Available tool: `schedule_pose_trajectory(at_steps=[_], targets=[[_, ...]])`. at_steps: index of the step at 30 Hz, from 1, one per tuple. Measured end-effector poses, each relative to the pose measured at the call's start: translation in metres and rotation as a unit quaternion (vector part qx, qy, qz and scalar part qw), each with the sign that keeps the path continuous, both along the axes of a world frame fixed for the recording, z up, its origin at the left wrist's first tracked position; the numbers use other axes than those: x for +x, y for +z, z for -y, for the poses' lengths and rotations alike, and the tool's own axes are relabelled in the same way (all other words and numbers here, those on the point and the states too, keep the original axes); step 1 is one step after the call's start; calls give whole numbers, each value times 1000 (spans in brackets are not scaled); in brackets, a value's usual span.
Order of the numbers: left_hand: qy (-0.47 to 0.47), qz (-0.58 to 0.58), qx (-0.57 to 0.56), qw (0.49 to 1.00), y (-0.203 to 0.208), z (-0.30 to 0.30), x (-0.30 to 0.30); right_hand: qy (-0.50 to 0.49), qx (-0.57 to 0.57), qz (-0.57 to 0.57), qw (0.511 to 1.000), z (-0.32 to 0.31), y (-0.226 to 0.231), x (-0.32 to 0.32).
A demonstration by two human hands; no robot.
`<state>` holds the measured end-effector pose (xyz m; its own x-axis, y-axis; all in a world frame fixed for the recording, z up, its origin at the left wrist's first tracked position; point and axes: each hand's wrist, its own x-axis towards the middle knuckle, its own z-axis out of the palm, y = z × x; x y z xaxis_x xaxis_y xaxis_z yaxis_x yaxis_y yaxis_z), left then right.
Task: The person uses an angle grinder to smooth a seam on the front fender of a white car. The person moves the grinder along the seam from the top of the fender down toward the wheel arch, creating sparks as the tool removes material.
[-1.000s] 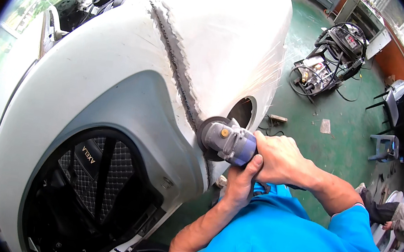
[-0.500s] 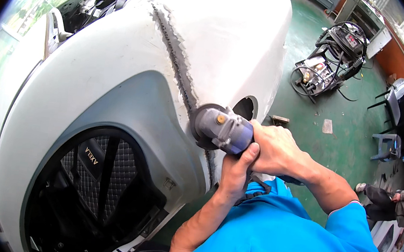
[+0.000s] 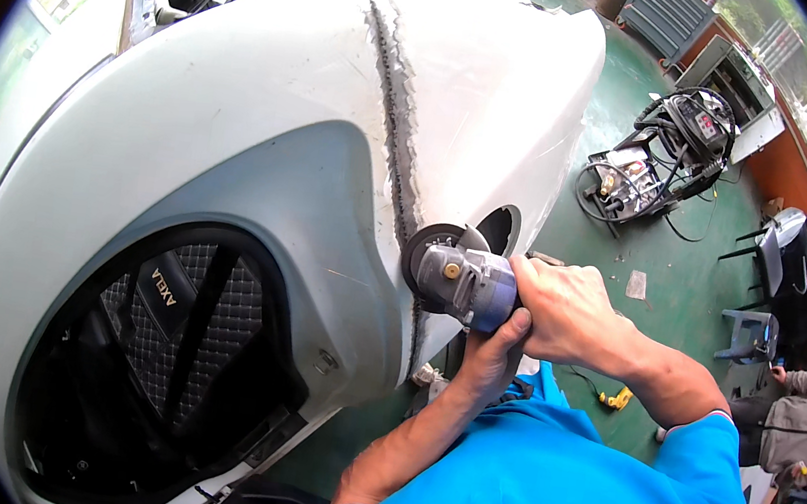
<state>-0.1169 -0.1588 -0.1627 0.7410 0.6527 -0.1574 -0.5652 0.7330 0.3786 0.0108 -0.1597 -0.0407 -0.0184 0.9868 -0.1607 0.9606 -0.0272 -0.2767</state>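
Observation:
An angle grinder (image 3: 479, 292) with a dark disc (image 3: 420, 259) is held in both my hands at a rough seam (image 3: 399, 141) on a white car body panel (image 3: 490, 81). My right hand (image 3: 566, 310) wraps round the grinder's body from the right. Below it, my left hand (image 3: 494, 352) is closed round the tool too, its thumb pointing up along the body. The disc's edge lies at the lower part of the seam; whether it touches the metal I cannot tell. Beside the disc is a round hole (image 3: 499, 229) in the panel.
Left of the seam, a dark window opening (image 3: 159, 353) shows a quilted seat. A wheeled machine with hoses (image 3: 673, 149) stands on the green floor, near a grey tool cabinet (image 3: 666, 20). A blue stool (image 3: 748, 337), a yellow tool (image 3: 616, 398) and another person (image 3: 801, 417) are to the right.
My view has shifted, so the car and floor appear displaced. Both hands still hold the grinder near the lower seam; it has tilted slightly. The yellow tool has come into view.

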Motion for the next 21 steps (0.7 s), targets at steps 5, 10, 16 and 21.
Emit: schedule_pose_trajectory(at_steps=[5, 10, 16, 21], targets=[[-11, 10, 14, 1000, 3, -14, -1, 6, 12, 6, 1000, -7, 6, -1], [19, -6, -9, 1000, 10, 3, -2, 19, -19, -11, 1000, -1, 5, -2], [-16, 19, 8, 1000, 8, -19, -2, 2, 12, 14, 1000, -9, 15, -6], [-24, 28, 6, 999, 2, -13, -6, -2, 1, 19, 1000, -4, 18, -12]])
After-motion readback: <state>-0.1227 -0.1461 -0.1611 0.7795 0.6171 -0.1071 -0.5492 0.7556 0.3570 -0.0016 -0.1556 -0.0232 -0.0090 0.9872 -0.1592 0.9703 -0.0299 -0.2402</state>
